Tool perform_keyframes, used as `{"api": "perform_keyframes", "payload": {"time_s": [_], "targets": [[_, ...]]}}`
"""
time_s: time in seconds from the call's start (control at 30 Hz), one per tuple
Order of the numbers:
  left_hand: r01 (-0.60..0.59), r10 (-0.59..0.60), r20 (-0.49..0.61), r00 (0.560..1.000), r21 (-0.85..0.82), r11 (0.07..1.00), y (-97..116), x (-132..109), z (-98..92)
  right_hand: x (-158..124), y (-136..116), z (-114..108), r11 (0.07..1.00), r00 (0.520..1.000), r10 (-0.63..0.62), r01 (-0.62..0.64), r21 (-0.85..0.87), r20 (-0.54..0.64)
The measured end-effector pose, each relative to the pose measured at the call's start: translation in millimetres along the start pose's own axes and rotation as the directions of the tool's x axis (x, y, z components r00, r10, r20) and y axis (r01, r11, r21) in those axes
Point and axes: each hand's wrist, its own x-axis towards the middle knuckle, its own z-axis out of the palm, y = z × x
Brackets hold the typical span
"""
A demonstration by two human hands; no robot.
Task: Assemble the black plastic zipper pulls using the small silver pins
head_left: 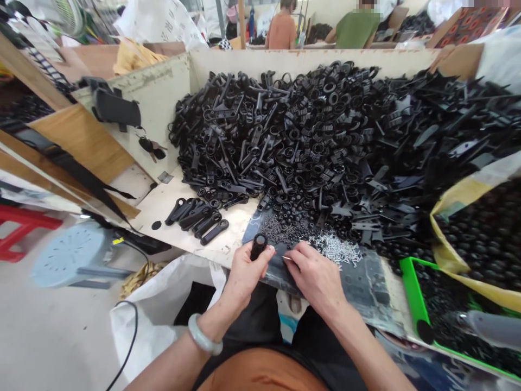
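My left hand [246, 271] is closed around a black plastic handle part [258, 246], held upright at the near edge of the workbench [163, 203]. A pale bangle sits on that wrist. My right hand [315, 277] rests on a dark sheet [366, 277] and pinches a small silver screw [287, 258] between its fingertips. Just beyond the right hand lies a scatter of small silver screws [336, 247]. A huge heap of black plastic parts [325, 146] fills the bench behind.
A row of assembled black handles [197, 220] lies at the left. A green tray [411, 298] and a yellow bag [451, 260] of black pieces stand at the right. A white sack [163, 309] hangs below the bench. A blue stool [71, 255] stands left. Other people sit at the back.
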Motion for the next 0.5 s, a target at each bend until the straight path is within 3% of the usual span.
{"api": "perform_keyframes", "payload": {"time_s": [0.1,0.23,0.3,0.4,0.47,0.5], "targets": [[-0.024,0.024,0.009,1.0,0.036,0.999,-3,-2,-2.5,2,0,-3,0.982,0.996,0.087,-0.089,0.166,0.015],[-0.171,0.161,0.067,0.985,0.193,0.966,-5,-6,-4.0,9,-3,-12,0.822,0.969,0.195,-0.246,0.514,0.152],[-0.277,0.264,0.085,0.961,0.345,0.897,-5,-10,-4.7,11,-5,-13,0.718,0.936,0.251,-0.35,0.601,0.246],[-0.434,0.437,0.142,0.888,0.569,0.698,-8,-15,-7.5,11,-5,-11,0.579,0.879,0.318,-0.477,0.661,0.356],[-0.516,0.504,0.212,0.837,0.614,0.597,-11,-17,-9.3,10,-5,-10,0.505,0.854,0.315,-0.52,0.689,0.413],[-0.526,0.507,0.224,0.832,0.611,0.592,-13,-18,-9.7,9,-6,-11,0.478,0.849,0.308,-0.528,0.701,0.429]]}}
